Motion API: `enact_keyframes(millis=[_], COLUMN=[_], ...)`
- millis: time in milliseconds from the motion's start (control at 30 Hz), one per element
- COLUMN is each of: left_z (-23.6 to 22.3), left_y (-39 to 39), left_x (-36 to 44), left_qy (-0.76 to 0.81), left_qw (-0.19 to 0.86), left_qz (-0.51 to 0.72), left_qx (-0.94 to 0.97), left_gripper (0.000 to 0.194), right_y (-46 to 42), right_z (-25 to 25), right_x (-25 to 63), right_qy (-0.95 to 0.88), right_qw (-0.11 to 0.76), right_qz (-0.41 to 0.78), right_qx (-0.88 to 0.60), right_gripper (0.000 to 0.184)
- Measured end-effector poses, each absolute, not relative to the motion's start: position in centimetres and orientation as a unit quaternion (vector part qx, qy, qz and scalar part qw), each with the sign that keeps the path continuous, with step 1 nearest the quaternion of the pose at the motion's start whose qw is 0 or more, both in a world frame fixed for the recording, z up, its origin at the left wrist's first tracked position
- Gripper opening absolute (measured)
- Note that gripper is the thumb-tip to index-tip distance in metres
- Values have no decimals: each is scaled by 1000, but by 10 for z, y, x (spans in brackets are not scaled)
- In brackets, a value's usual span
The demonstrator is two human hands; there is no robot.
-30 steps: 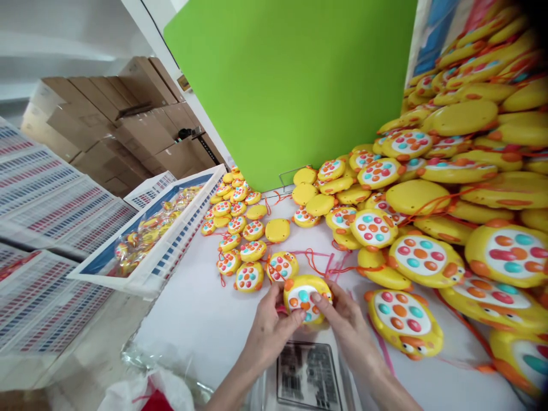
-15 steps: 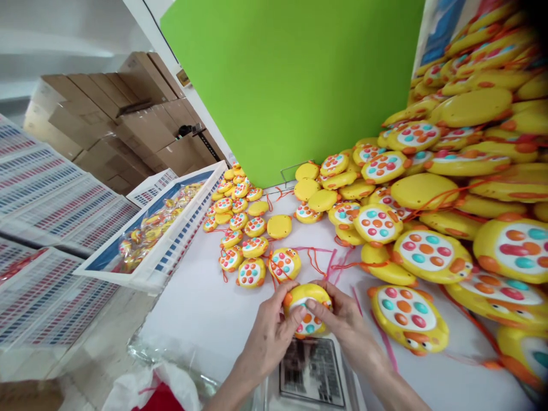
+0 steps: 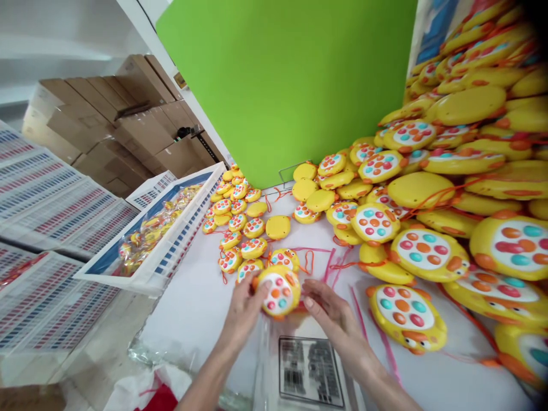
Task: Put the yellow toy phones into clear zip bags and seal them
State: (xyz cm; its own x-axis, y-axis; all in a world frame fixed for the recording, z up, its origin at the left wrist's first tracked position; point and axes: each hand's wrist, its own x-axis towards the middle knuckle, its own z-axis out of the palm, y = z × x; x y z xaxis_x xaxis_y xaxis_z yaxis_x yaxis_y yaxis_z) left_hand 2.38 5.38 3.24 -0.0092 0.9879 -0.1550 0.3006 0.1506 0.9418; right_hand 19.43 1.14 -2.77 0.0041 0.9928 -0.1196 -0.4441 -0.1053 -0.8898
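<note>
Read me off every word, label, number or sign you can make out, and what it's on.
No word, brand, number or sign is readable in this view.
Dark printed panel on the clear plastic packaging: print too blurred to read.
Cardboard boxes: faint marks, too small to read.
Yellow toy in the left hand: no lettering visible, only coloured dots.

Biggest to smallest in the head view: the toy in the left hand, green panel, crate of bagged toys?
1. Green panel
2. Crate of bagged toys
3. Toy in the left hand
</note>
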Motion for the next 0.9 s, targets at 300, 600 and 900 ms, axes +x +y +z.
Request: enact_keyframes(millis=[300, 600, 900], left_z=[43, 43, 47], left_y=[111, 129, 167], left_x=[-9, -9, -18], left_qy=[620, 602, 608], left_qw=[475, 479, 438], left_qz=[493, 519, 544], left_qx=[384, 372, 378], left_gripper=[25, 19, 19], right_y=[11, 10, 8], right_z=[-26, -25, -30], right_x=[193, 191, 187], right_qy=[-344, -367, -384], right_qw=[558, 534, 523], right_qz=[629, 644, 641], right_qx=[-419, -408, -409], right_gripper=[36, 34, 28])
